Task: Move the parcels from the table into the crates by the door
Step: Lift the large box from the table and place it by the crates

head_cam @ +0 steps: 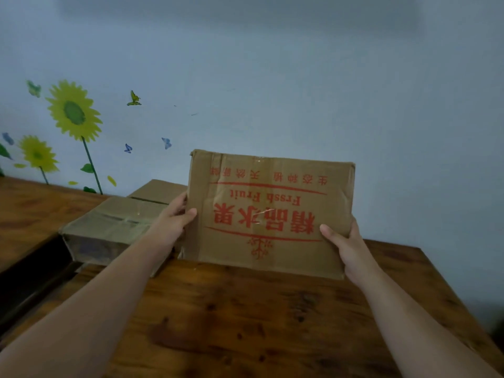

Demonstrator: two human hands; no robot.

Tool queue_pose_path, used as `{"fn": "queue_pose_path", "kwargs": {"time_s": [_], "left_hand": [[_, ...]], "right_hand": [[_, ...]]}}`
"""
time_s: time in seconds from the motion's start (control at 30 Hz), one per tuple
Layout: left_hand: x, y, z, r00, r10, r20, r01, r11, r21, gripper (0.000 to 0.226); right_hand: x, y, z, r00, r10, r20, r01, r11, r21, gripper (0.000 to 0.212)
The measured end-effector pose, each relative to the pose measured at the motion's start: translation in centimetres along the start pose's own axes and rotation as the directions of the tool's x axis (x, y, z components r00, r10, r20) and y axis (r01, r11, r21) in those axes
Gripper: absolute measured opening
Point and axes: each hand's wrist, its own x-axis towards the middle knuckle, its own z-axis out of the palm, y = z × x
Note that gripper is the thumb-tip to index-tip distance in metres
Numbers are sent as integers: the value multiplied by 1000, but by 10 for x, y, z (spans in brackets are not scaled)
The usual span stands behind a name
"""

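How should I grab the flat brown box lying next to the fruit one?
With two hands, on opposite side walls of the taped cardboard box, reaching in from the table's near edge. It lies flat and wide, and its taped top offers nothing to pinch. The fruit box, gripped upright by the left hand and right hand, stands close on its right, so probably move that first.

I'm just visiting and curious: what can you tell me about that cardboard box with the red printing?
The cardboard box is brown, creased and worn, with clear tape glinting on it. It is upright, broad face to the camera, its red Chinese and English print upside down. The left hand grips its left edge, the right hand its right edge, thumbs on the front. Its bottom edge meets the wooden table; resting or lifted, I cannot tell.
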Motion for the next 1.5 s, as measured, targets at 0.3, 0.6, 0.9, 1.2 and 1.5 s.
{"fn": "queue_pose_path", "kwargs": {"time_s": [0.3, 0.6, 0.9, 1.2, 1.5], "left_hand": [[-7, 24, 17, 994, -95, -46, 95, 995, -13, 24], [1, 26, 10, 958, -284, 36, 286, 949, -133, 11], [7, 20, -10, 979, -107, 173, 134, 979, -155, 39], [1, 16, -2, 991, -84, 108, 100, 984, -150, 20], [5, 1, 13, 952, -150, 267, 196, 968, -157, 18]], "right_hand": [[-19, -16, -36, 993, 96, -64, -90, 992, 86, 57], [-27, -24, -39, 980, 199, 12, -195, 948, 252, 32], [-27, -26, -30, 999, -11, 53, -4, 962, 274, 66], [-29, -6, -28, 989, 89, -119, -80, 994, 75, 36], [-43, 15, -42, 985, 151, -89, -145, 987, 72, 46]]}}
